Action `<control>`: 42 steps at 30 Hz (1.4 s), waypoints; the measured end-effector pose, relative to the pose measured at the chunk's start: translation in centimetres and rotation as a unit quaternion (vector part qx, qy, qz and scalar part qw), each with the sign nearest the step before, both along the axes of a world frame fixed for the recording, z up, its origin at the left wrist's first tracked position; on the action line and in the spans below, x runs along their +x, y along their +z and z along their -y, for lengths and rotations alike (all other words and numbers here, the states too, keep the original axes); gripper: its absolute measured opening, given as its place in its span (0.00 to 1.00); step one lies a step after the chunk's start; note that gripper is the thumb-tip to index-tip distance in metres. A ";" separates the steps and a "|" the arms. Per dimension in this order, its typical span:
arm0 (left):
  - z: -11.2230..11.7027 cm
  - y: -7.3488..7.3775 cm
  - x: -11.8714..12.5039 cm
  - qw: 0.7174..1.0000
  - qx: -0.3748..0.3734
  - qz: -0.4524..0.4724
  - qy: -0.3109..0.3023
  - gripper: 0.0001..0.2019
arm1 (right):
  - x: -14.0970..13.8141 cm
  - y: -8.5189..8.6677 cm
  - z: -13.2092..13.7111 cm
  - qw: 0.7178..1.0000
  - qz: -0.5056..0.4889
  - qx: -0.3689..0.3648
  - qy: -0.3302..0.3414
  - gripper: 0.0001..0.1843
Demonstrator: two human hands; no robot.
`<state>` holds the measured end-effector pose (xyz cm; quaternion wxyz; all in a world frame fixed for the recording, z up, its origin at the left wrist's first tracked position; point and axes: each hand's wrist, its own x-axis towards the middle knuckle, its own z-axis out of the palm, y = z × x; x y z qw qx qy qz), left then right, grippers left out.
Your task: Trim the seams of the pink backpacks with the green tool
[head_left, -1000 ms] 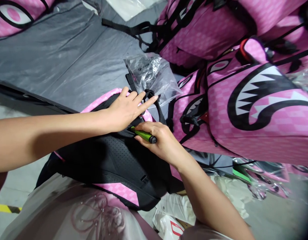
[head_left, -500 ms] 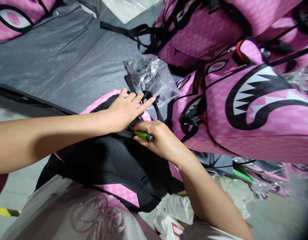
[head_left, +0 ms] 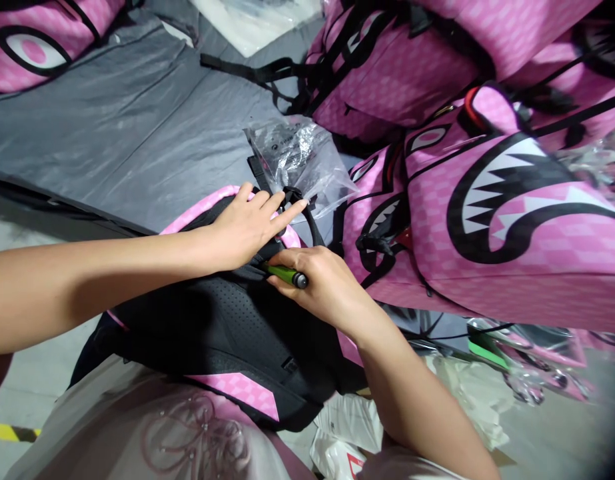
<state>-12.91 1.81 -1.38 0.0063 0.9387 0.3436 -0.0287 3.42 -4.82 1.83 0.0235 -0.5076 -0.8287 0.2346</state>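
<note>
A black backpack (head_left: 227, 327) with pink checkered trim lies across my lap against the table's edge. Over its upper part, my left hand (head_left: 250, 223) grips the pink-edged strap area, index finger stretched to the right and thumb hidden. My right hand (head_left: 314, 277) is closed round a slim green-handled tool (head_left: 286, 274) with a rounded black end. The tool's far tip disappears at the black fabric beneath my left hand, so its kind is not clear. Just beyond my fingers, a crumpled clear plastic bag (head_left: 307, 160) rests on the table.
The table has a grey cloth cover (head_left: 112, 133). Pink shark-mouth backpacks (head_left: 527, 267) are piled on the right, and another pink bag (head_left: 32, 50) sits at the far left. White plastic packaging (head_left: 347, 420) and wrapped pink pieces (head_left: 547, 360) lie lower down on the right.
Both hands keep nearly the same position on the backpack, with the green tool still in my right hand. The view has shifted slightly.
</note>
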 end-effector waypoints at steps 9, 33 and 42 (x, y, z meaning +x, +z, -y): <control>0.1 -0.5 0.1 1.000 0.007 0.002 0.003 0.44 | -1.1 0.2 0.3 0.999 0.038 0.003 -0.036 0.03; -0.1 2.3 -3.5 0.987 -0.060 -0.136 0.059 0.67 | -2.6 -4.1 5.6 0.946 -0.270 0.094 -0.152 0.02; 0.2 3.1 -4.5 0.987 -0.092 -0.120 0.046 0.55 | -2.1 -4.7 5.5 0.939 -0.280 0.110 -0.165 0.02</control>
